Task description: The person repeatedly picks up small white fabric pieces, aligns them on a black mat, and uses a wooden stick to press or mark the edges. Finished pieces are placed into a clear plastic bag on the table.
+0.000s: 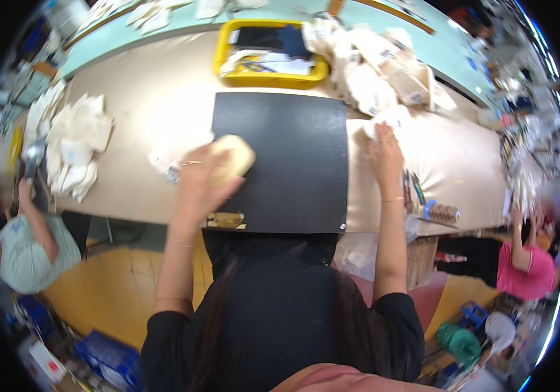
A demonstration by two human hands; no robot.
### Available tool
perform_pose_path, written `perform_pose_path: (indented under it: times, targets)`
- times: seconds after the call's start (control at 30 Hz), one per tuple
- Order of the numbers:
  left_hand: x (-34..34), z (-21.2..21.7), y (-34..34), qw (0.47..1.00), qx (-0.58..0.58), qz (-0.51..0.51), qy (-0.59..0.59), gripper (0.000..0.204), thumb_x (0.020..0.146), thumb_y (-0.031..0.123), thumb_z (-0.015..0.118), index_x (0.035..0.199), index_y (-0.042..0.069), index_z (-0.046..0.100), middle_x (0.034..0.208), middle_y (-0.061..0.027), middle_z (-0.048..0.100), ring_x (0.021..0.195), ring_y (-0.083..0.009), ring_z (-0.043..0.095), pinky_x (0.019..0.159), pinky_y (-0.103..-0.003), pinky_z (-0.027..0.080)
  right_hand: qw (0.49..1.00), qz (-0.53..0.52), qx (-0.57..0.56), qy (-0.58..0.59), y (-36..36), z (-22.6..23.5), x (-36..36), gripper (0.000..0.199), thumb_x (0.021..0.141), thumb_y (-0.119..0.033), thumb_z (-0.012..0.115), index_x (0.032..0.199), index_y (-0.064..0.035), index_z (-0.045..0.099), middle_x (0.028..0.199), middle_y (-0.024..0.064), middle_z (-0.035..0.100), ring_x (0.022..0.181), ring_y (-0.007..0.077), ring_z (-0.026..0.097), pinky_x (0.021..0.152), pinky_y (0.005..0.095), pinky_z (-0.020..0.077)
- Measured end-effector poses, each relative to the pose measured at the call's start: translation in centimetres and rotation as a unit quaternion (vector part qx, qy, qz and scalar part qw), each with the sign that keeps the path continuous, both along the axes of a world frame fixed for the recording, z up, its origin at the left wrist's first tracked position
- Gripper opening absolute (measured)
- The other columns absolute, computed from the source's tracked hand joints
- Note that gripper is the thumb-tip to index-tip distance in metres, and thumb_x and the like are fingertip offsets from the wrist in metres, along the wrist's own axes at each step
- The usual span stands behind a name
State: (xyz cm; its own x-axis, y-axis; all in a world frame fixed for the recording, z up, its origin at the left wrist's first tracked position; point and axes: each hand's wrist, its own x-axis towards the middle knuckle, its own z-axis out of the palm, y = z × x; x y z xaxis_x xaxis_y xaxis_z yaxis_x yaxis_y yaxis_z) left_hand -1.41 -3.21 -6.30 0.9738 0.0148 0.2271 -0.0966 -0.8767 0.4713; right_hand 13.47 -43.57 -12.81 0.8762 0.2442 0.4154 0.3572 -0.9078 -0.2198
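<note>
My left hand is wrapped round a pale yellow, round-cornered block over the left edge of a black board. What the block is made of I cannot tell. Beside that hand lies a small white fabric piece with a dark label. To the right of the board, my right hand is closed on a white fabric piece at the foot of a heap of cream fabric pieces. Some of its fingertips are hidden by the cloth.
A yellow tray with dark cloth and papers stands behind the board. More cream fabric pieces lie at the left. Pens and a brown thread spool rest near the right front edge. Co-workers sit on both sides.
</note>
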Motion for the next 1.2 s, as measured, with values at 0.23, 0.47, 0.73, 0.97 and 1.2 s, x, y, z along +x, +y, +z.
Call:
perform_pose_path:
  times: [0.23,0.47,0.73,0.97,1.2]
  targets:
    - [-2.5,-1.3,-9.0,0.957,-0.092,-0.267,0.073,0.057,0.078,0.037,0.082,0.129,0.017,0.066,0.135,-0.0181,0.057,0.126,-0.0346,0.053,0.107,-0.048,0.038,0.989,-0.087,0.107,-0.05,1.0,7.4,-2.5,0.037,0.09,0.002,0.067,0.126,-0.0056,0.065,0.117,0.0162,0.069,0.102,0.0305,0.069,0.086,0.0376,0.0561]
    - [-2.3,-0.5,-7.5,0.975,-0.075,-0.206,0.02,0.056,0.076,0.037,0.083,0.126,0.015,0.068,0.134,-0.0174,0.057,0.123,-0.0353,0.053,0.106,-0.049,0.038,0.882,0.015,0.433,0.187,8.3,7.1,-8.2,0.052,0.096,-0.012,0.071,0.142,0.0015,0.05,0.13,0.0168,0.061,0.118,0.025,0.059,0.103,0.0354,0.0466]
    - [-1.7,0.0,-5.5,0.993,-0.036,-0.106,0.024,0.056,0.074,0.029,0.085,0.126,0.016,0.067,0.135,-0.0145,0.056,0.125,-0.035,0.051,0.108,-0.049,0.037,0.966,0.055,0.215,0.135,12.4,3.6,-10.8,0.052,0.098,-0.01,0.065,0.146,-0.0022,0.048,0.128,0.0198,0.06,0.118,0.0304,0.06,0.1,0.0393,0.048]
    - [-0.7,-1.9,-8.8,0.992,-0.027,-0.126,0.007,0.056,0.076,0.028,0.084,0.127,0.014,0.067,0.136,-0.017,0.054,0.126,-0.0372,0.05,0.108,-0.051,0.038,0.883,0.052,0.415,0.214,10.1,2.9,-10.4,0.04,0.104,-0.001,0.05,0.145,-0.0001,0.049,0.121,0.0165,0.064,0.103,0.023,0.07,0.088,0.0329,0.0549]
    - [0.9,-3.3,-10.6,0.992,-0.002,-0.127,-0.013,0.055,0.076,0.029,0.084,0.126,0.013,0.068,0.134,-0.018,0.054,0.124,-0.0369,0.051,0.107,-0.051,0.038,0.881,0.053,0.427,0.196,10.2,0.9,-11.2,0.036,0.104,0.0,0.05,0.14,0.001,0.052,0.116,0.0152,0.064,0.102,0.0225,0.071,0.087,0.0316,0.0544]
